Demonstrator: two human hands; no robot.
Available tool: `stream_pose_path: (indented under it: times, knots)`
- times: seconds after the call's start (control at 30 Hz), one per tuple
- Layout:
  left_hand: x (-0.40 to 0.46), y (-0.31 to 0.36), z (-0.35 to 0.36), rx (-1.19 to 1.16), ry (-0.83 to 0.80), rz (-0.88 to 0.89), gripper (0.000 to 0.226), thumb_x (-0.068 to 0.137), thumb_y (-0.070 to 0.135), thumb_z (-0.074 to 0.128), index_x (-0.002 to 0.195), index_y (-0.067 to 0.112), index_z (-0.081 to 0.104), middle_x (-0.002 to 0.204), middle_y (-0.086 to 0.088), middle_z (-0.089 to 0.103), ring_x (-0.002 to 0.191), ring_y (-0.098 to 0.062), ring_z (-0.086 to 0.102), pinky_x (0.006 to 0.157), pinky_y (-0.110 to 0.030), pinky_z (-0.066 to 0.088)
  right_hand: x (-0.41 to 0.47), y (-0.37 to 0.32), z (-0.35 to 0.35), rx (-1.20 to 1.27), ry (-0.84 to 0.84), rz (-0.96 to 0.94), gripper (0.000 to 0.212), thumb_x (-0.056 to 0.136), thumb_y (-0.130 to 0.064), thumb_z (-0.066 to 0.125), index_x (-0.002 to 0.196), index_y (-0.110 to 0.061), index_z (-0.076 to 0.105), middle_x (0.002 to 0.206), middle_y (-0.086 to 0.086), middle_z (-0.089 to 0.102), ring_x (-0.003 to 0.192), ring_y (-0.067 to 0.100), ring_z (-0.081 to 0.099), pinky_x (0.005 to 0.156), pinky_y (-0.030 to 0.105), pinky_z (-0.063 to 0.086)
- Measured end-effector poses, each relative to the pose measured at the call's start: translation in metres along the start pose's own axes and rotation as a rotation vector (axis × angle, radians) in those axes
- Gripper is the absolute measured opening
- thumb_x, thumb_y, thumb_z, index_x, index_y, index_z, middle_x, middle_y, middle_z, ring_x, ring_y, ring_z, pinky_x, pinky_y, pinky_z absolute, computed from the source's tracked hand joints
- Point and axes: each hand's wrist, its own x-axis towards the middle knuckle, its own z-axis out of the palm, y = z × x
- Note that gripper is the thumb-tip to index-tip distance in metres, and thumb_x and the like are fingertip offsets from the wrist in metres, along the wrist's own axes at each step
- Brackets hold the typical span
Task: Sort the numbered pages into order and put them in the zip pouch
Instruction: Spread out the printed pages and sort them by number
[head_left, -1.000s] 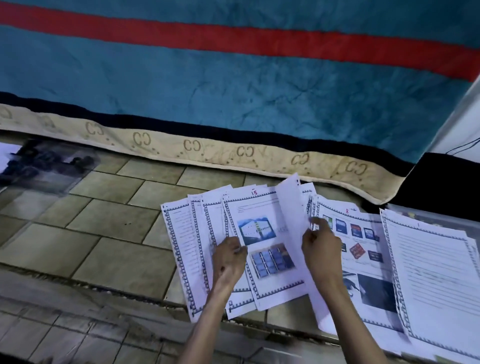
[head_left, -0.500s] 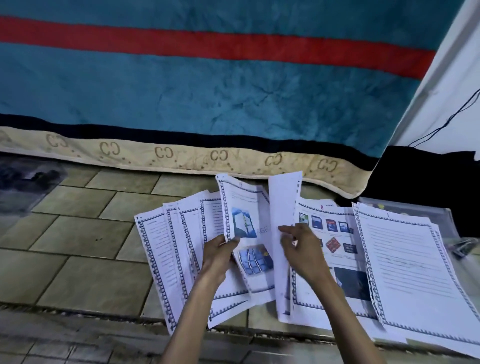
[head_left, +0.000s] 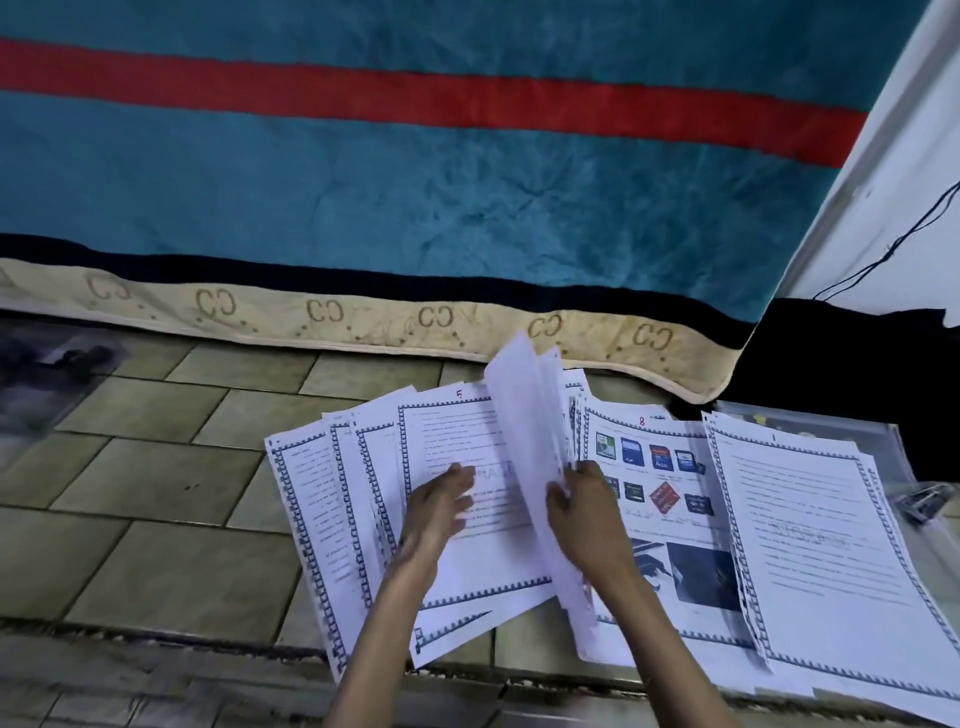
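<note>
Right hand (head_left: 592, 514) pinches upright sheets (head_left: 530, 441), left hand (head_left: 441, 504) lies flat on page 5 (head_left: 467, 467); pages still fanned across the floor (head_left: 156, 493), sorting unfinished, pouch (head_left: 831, 431) apparently unfilled under the right-hand pile.

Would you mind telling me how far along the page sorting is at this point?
Early stage. Done: the pages are fanned out face up on the tiled floor, numbers showing on page 5 and page 8. In hand: the right hand pinches upright sheets; the left hand rests on page 5. Left: ordering, pouching.
</note>
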Motion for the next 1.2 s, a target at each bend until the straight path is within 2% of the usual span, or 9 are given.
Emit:
stream_pose_path:
  times: [0.1,0.2,0.33,0.4,0.5,0.67,0.83,1.07,1.2]
  knots:
    - [0.004,-0.008,-0.005,0.4,0.344,0.124,0.028,0.093,0.018,0.047,0.115,0.007,0.062,0.132,-0.013,0.056,0.121,-0.031,0.051,0.102,-0.04,0.043,0.005,0.013,-0.016,0.006,0.067,0.075,0.031,0.094,-0.006,0.045,0.063,-0.006,0.042,0.086,0.012,0.045,0.083,0.031,0.05,0.062,0.022,0.021]
    - [0.006,-0.01,-0.009,0.501,0.394,0.135,0.044,0.09,0.018,0.053,0.131,0.004,0.047,0.135,-0.017,0.051,0.123,-0.032,0.049,0.103,-0.042,0.042,0.006,0.018,-0.021,0.02,0.101,0.08,0.044,0.092,-0.004,0.047,0.056,-0.018,0.025,0.065,-0.003,0.032,0.066,0.023,0.038,0.053,0.027,0.017]
    - [0.009,-0.003,-0.013,0.336,0.333,0.026,0.055,0.09,0.011,0.056,0.139,0.003,0.033,0.129,-0.017,0.056,0.116,-0.031,0.054,0.085,-0.029,0.042,0.006,0.015,-0.016,0.029,0.106,0.067,0.044,0.091,-0.003,0.049,0.057,-0.02,0.026,0.073,0.005,0.042,0.073,0.021,0.04,0.057,0.023,0.018]
    - [0.012,-0.001,-0.016,0.367,0.3,0.041,0.017,0.089,0.01,0.056,0.106,0.011,0.058,0.094,-0.012,0.065,0.088,-0.028,0.059,0.074,-0.023,0.037,0.004,0.013,-0.013,0.018,0.107,0.057,0.04,0.09,-0.004,0.05,0.059,-0.018,0.031,0.082,0.01,0.045,0.076,0.021,0.041,0.059,0.022,0.019]
    - [0.006,0.004,-0.014,0.446,0.32,0.137,0.029,0.089,0.015,0.057,0.061,0.018,0.051,0.059,0.0,0.051,0.056,-0.014,0.045,0.054,-0.02,0.031,0.004,0.013,-0.012,0.013,0.102,0.051,0.02,0.091,-0.004,0.05,0.072,-0.007,0.041,0.086,0.009,0.046,0.079,0.021,0.042,0.063,0.022,0.022]
    - [-0.007,0.011,0.012,0.096,0.06,0.212,0.014,0.092,0.032,0.054,0.091,0.025,0.066,0.089,0.004,0.07,0.082,-0.012,0.066,0.072,-0.025,0.052,0.004,0.01,-0.016,0.079,0.117,-0.003,0.04,0.092,-0.005,0.047,0.057,-0.015,0.031,0.065,-0.002,0.037,0.067,0.023,0.04,0.054,0.027,0.022]
    - [-0.01,0.01,0.03,0.258,-0.02,0.277,0.028,0.094,0.03,0.052,0.117,0.02,0.064,0.113,0.005,0.065,0.105,-0.012,0.06,0.098,-0.036,0.048,0.002,0.007,-0.018,0.116,0.074,-0.009,0.042,0.096,-0.013,0.045,0.058,-0.021,0.03,0.063,-0.005,0.037,0.068,0.022,0.04,0.055,0.031,0.02]
    - [-0.007,0.004,0.03,0.308,-0.179,0.288,0.032,0.095,0.011,0.047,0.124,0.02,0.058,0.127,0.004,0.059,0.118,-0.01,0.055,0.092,-0.018,0.041,-0.005,-0.008,-0.019,0.167,-0.04,-0.068,0.047,0.096,-0.035,0.045,0.05,-0.03,0.038,0.061,-0.007,0.037,0.057,0.003,0.038,0.053,0.018,0.027]
    - [0.0,-0.004,0.007,0.59,0.116,0.302,0.035,0.095,0.013,0.046,0.13,0.02,0.052,0.143,-0.004,0.045,0.13,-0.019,0.044,0.102,-0.025,0.035,0.002,0.0,-0.016,0.055,0.009,-0.066,0.045,0.095,-0.012,0.046,0.055,-0.02,0.029,0.062,-0.004,0.034,0.056,0.002,0.033,0.055,0.019,0.031]
